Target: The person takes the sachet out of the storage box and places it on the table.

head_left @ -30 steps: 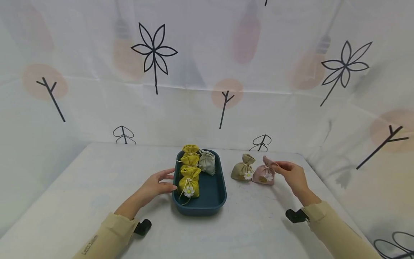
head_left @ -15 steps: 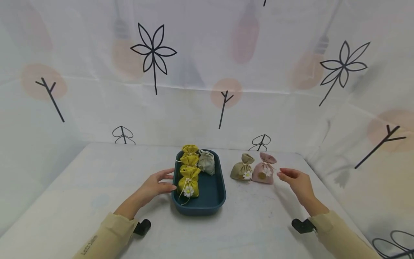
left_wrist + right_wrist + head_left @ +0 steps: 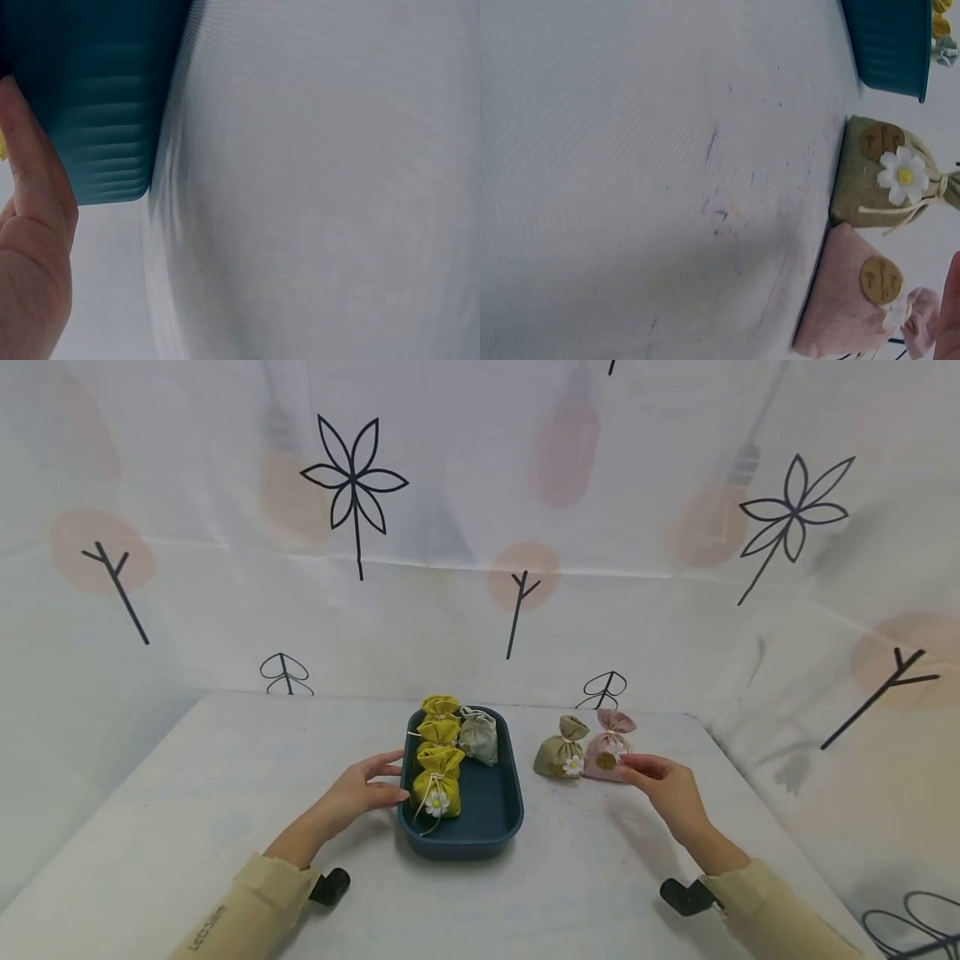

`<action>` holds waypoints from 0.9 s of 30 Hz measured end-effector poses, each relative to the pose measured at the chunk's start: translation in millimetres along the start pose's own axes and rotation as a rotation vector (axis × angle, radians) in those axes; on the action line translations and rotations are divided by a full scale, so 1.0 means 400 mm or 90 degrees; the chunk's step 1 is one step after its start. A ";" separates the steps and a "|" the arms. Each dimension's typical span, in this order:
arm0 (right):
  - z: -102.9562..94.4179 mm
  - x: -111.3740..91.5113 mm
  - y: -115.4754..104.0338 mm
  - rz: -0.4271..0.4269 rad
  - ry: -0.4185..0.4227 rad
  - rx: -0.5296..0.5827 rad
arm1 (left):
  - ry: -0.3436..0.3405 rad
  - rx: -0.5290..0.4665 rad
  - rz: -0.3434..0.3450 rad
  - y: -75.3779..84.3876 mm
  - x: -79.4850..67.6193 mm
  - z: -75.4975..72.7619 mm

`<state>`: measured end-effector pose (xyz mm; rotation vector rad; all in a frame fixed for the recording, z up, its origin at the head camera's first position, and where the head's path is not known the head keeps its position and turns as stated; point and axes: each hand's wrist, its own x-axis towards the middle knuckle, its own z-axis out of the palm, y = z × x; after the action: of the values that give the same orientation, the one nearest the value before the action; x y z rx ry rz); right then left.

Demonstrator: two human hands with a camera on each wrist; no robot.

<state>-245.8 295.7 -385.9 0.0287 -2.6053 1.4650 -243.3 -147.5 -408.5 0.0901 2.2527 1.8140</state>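
Note:
My left hand [image 3: 358, 793] rests against the left side of a dark teal tray [image 3: 491, 827], its thumb near the rim and its fingers fairly straight. In the left wrist view it lies beside the tray's ribbed outer wall [image 3: 112, 135]. Inside the tray, several yellow drawstring pouches [image 3: 437, 793] line the left side, with a grey pouch [image 3: 480, 737] at the back right. My right hand [image 3: 671, 797] is at the lower front of a pink drawstring pouch [image 3: 617, 722], fingertips beside its flower. The pink pouch [image 3: 844, 300] stands upright with a round tag.
An olive-green drawstring pouch [image 3: 558, 756] with a white flower stands left of the pink one, to the right of the tray. A white table [image 3: 570, 893] lies under everything. Behind it hangs a pale curtain [image 3: 435, 610] with leaf drawings.
My right hand left the pink pouch's neck, drew back to the right, then came back to its lower front. The pouch has turned and shifted slightly back. My left hand stays put.

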 end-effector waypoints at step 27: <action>0.122 0.025 -0.070 -0.018 -0.042 0.100 | -0.003 -0.004 -0.001 -0.001 0.004 0.001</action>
<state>-259.0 240.1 -385.9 0.1329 -2.5225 1.6829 -244.6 -147.0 -409.2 0.0907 2.2430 1.8189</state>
